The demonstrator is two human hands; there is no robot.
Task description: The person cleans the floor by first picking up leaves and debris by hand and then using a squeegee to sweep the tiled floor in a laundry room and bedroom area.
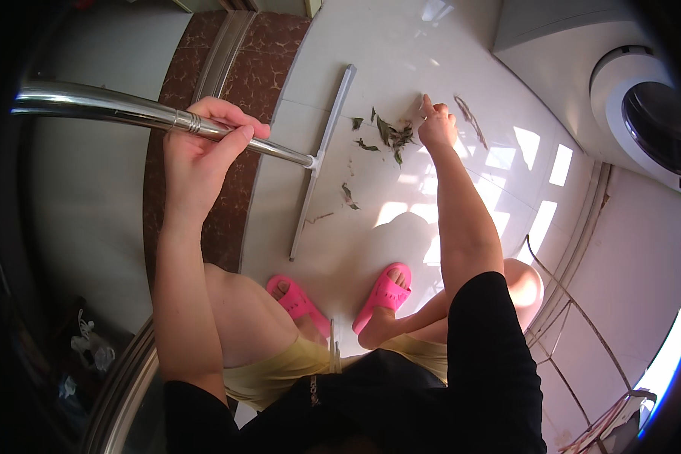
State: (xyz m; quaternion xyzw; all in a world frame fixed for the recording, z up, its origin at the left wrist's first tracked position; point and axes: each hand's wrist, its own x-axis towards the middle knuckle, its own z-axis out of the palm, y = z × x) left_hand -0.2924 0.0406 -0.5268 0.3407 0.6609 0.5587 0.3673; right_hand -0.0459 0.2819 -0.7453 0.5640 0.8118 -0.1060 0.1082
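My left hand grips the shiny metal handle of a floor squeegee, whose long narrow blade rests on the pale tiled floor. To the right of the blade lies a loose pile of dried leaves, with several single leaves and a thin twig about it. My right hand is low at the floor just right of the pile, index finger stretched out and the other fingers curled. Whether it pinches anything is hidden. A dark, thin strand of debris lies to the right of this hand.
A front-loading washing machine stands at the upper right. A brown marble threshold with a metal door track runs along the left. Thin metal rods stand at the lower right. My feet wear pink slippers.
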